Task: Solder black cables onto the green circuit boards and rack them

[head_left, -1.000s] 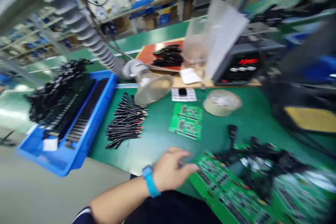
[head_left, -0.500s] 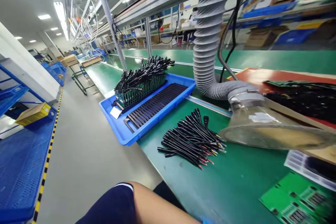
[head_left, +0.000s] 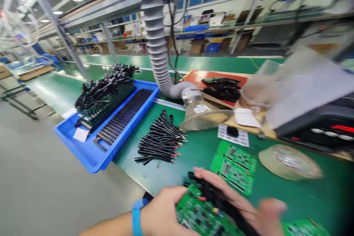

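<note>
At the bottom of the view, my left hand [head_left: 162, 212], with a blue band at the wrist, is closed on the left edge of a green circuit board [head_left: 200, 214]. My right hand [head_left: 235, 193] curls around black cables [head_left: 224, 206] that lie along the board's far side; motion blurs its fingers. Small red and yellow wires show where cables and board meet. Just beyond my hands lies a green circuit board panel [head_left: 235, 167]. A pile of short black cables [head_left: 160, 140] with bare coloured wire ends rests on the green bench, left of it.
A blue tray [head_left: 102, 164] holds upright boards with black cables [head_left: 107, 84] and a slotted black rack [head_left: 127, 114]. A grey duct [head_left: 159, 44] ends in a clear hood [head_left: 204, 116]. At right are a tape roll [head_left: 290, 162], another green board [head_left: 305, 228] and a black device [head_left: 318, 125].
The view has swung right and the tray appears further left. Both hands are now in view with the circuit board and cables; before, only an arm and a bit of blue band showed.
</note>
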The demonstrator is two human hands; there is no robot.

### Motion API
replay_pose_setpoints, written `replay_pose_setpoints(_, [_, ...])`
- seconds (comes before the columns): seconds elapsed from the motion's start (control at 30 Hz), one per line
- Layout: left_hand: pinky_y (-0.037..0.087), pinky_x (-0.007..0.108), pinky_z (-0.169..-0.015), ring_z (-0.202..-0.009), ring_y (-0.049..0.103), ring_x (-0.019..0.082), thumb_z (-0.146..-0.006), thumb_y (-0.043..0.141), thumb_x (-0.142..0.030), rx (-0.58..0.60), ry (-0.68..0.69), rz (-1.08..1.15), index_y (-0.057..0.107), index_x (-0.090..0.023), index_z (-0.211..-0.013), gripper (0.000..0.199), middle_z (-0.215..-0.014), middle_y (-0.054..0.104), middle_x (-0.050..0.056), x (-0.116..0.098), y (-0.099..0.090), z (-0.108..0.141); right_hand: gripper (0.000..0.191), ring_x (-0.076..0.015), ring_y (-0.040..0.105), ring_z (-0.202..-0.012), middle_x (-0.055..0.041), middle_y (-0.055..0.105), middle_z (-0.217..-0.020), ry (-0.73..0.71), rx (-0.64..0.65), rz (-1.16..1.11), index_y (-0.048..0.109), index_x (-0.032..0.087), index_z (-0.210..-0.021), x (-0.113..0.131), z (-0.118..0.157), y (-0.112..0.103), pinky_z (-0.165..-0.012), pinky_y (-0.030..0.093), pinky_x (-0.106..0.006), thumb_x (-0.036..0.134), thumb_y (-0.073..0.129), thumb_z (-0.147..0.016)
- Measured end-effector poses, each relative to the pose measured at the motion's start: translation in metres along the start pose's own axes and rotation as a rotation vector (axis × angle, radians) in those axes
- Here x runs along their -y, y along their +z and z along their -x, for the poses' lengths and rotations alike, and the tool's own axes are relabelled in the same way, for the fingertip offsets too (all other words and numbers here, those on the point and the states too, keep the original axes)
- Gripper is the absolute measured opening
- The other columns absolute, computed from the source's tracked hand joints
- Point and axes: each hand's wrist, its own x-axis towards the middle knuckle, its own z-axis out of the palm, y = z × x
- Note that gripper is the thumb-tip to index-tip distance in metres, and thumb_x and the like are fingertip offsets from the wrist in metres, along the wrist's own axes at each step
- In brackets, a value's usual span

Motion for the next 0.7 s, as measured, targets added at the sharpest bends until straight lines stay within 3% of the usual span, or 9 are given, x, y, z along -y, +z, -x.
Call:
replay_pose_setpoints(0.1, [0.048,0.035,-0.086,-0.097,0.059,0.028,-0.055,0.081,-0.029,-0.036,-0.074,0.079,0.061,-0.016,-0.107,0.057,-0.100,0.065,0.004,-0.004,-0.016,0.012,0.099,-0.0238,0.039,-0.127,-0.0074,0.052,-0.128,0.064,-0.025,-0.307,0.063,0.023,-0.109,0.011,-0.007,0.026,-0.107,0.028,-0.044,0.072,-0.015,-0.072])
replay_pose_setpoints(0.2, [0.049,0.040,-0.085,-0.095,0.060,0.030,-0.061,0.078,-0.035,-0.084,-0.121,0.173,0.057,-0.021,-0.115,0.060,-0.103,0.066,0.005,0.002,-0.034,0.023,0.078,-0.0215,0.036,-0.129,-0.0080,0.047,-0.132,-0.123,-0.409,-0.237,0.051,0.023,-0.121,0.000,-0.005,0.036,-0.108,0.027,-0.044,0.068,0.002,-0.081])
replay_pose_setpoints(0.27, [0.050,0.041,-0.083,-0.097,0.060,0.031,-0.062,0.077,-0.038,-0.202,-0.125,0.116,0.057,-0.027,-0.114,0.056,-0.105,0.066,0.003,0.004,-0.047,0.030,0.067,-0.0220,0.045,-0.121,-0.0090,0.054,-0.123,-0.186,-0.559,-0.113,0.052,0.022,-0.117,-0.010,0.004,0.040,-0.103,0.035,-0.043,0.067,0.015,-0.083])
replay_pose_setpoints(0.33, [0.050,0.040,-0.084,-0.102,0.058,0.032,-0.058,0.079,-0.037,-0.326,-0.093,0.020,0.057,-0.035,-0.113,0.059,-0.110,0.064,-0.002,0.004,-0.058,0.034,0.065,-0.0237,0.059,-0.102,-0.0093,0.063,-0.105,-0.166,-0.493,-0.056,0.058,0.021,-0.107,-0.017,0.014,0.046,-0.089,0.048,-0.040,0.073,0.035,-0.076])
replay_pose_setpoints(0.4, [0.048,0.040,-0.090,-0.110,0.053,0.032,-0.056,0.081,-0.033,-0.367,-0.095,-0.052,0.052,-0.040,-0.117,0.068,-0.117,0.061,-0.005,0.000,-0.066,0.034,0.060,-0.0225,0.065,-0.084,-0.0081,0.067,-0.091,-0.130,-0.356,0.032,0.062,0.020,-0.102,-0.023,0.021,0.055,-0.074,0.054,-0.034,0.068,0.055,-0.067])
replay_pose_setpoints(0.5, [0.043,0.040,-0.095,-0.113,0.050,0.030,-0.062,0.078,-0.037,-0.328,-0.139,-0.041,0.050,-0.031,-0.122,0.066,-0.121,0.057,0.001,-0.013,-0.069,0.026,0.045,-0.0212,0.066,-0.081,-0.0078,0.069,-0.091,-0.118,-0.164,0.342,0.063,0.020,-0.104,-0.032,0.020,0.068,-0.074,0.055,-0.030,0.048,0.065,-0.068])
replay_pose_setpoints(0.53, [0.043,0.040,-0.094,-0.110,0.052,0.029,-0.067,0.073,-0.043,-0.350,-0.138,-0.014,0.053,-0.027,-0.119,0.058,-0.117,0.059,0.004,-0.019,-0.069,0.021,0.042,-0.0218,0.066,-0.083,-0.0087,0.069,-0.093,-0.130,-0.131,0.448,0.063,0.019,-0.104,-0.035,0.017,0.072,-0.075,0.054,-0.030,0.044,0.064,-0.070])
replay_pose_setpoints(0.6, [0.046,0.036,-0.086,-0.096,0.057,0.024,-0.077,0.057,-0.056,-0.516,-0.117,0.009,0.061,-0.021,-0.103,0.043,-0.100,0.064,0.004,-0.028,-0.068,0.008,0.043,-0.0233,0.066,-0.085,-0.0107,0.068,-0.096,-0.189,-0.105,0.590,0.063,0.015,-0.105,-0.034,0.010,0.077,-0.074,0.055,-0.029,0.042,0.063,-0.072])
replay_pose_setpoints(0.7, [0.047,0.029,-0.069,-0.071,0.057,0.017,-0.075,0.056,-0.060,-0.756,-0.086,-0.048,0.062,-0.018,-0.076,0.042,-0.071,0.062,0.000,-0.040,-0.073,-0.013,0.055,-0.0233,0.065,-0.091,-0.0122,0.066,-0.105,-0.407,0.000,0.733,0.056,0.013,-0.118,-0.023,-0.007,0.068,-0.073,0.055,-0.027,0.053,0.050,-0.080])
